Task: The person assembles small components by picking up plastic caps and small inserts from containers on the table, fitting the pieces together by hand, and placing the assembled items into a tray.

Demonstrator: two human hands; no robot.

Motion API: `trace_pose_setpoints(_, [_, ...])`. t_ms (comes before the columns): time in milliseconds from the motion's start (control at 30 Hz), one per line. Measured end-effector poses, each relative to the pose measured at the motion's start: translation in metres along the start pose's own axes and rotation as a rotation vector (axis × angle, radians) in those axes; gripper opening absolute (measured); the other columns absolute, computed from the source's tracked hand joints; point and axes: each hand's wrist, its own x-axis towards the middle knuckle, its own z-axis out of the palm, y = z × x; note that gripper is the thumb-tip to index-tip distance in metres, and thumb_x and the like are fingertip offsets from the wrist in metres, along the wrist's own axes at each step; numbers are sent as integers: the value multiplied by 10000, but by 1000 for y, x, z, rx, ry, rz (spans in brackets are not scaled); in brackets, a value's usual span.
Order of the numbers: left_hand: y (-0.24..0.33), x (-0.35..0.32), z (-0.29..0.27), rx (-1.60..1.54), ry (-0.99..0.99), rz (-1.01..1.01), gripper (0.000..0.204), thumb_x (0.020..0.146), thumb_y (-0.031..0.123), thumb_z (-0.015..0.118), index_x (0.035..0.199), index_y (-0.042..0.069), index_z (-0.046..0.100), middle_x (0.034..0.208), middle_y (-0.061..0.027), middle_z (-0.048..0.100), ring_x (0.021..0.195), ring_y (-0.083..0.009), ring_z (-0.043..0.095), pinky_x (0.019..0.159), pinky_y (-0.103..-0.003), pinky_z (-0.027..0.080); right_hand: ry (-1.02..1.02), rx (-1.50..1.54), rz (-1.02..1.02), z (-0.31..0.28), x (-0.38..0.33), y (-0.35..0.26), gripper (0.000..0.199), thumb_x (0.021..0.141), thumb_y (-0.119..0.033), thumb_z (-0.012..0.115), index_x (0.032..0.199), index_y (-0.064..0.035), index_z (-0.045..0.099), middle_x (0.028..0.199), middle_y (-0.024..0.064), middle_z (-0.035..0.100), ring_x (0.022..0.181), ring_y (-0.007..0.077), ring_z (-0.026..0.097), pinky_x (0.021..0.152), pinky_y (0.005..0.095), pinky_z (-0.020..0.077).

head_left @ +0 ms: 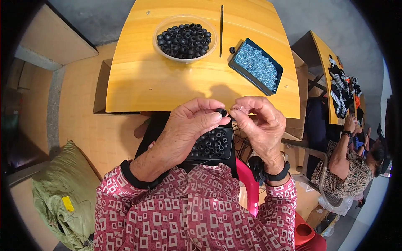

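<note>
Pink shirt (pixel 167 209) — 2 hands (pixel 188 125) near yellow table (pixel 251 21) — grey wall (pixel 100 19).

It looked like a small assembly workshop: beyond the fingers (pixel 205 103), a desk (pixel 134 79) carried a bowl (pixel 186 60) of black beads (pixel 184 39); to their right, a co-worker (pixel 345 178) sat at another desk (pixel 323 58).

At centre, the left hand (pixel 190 119) partly covers the black bead (pixel 221 112); it also hides the left side of the tray (pixel 231 144) below. The clear bit (pixel 238 107) in the right hand (pixel 263 121) is too small to tell, like the specks (pixel 148 13) upper left on the surface (pixel 138 81), which the top edge cuts off. Lower right, the shirt (pixel 197 205) hides part of the pink seat (pixel 253 188).
</note>
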Motion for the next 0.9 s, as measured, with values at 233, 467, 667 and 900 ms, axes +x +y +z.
trace_pose_setpoints(233, [2,-2,4,49,-26,25,232,896,36,612,1124,5,586,1058,-102,641,990,-210,650,913,-305,522,-8,-255,-254,-3,4,-12,147,764,17,738,883,7,652,789,69,647,719,124,605,643,245,491])
trace_pose_setpoints(467, [2,-6,8,60,-35,49,218,892,14,606,1109,0,592,1063,-98,635,979,-206,648,921,-311,519,-6,-249,-271,-3,5,-21,191,734,33,726,915,-2,674,787,91,654,666,182,613,605,278,494])
trace_pose_setpoints(667, [-1,-5,9,127,-52,115,203,869,-11,621,1070,13,612,1014,-90,661,946,-168,648,887,-288,510,-21,-156,-264,-7,5,-16,170,747,50,703,907,3,670,784,87,650,681,176,616,610,277,495])
trace_pose_setpoints(900, [0,-5,12,160,-41,145,211,860,-20,623,1068,13,612,995,-86,667,935,-160,648,878,-284,508,-25,-152,-289,-7,6,-24,148,746,59,694,880,1,669,786,85,659,701,180,629,620,276,497])
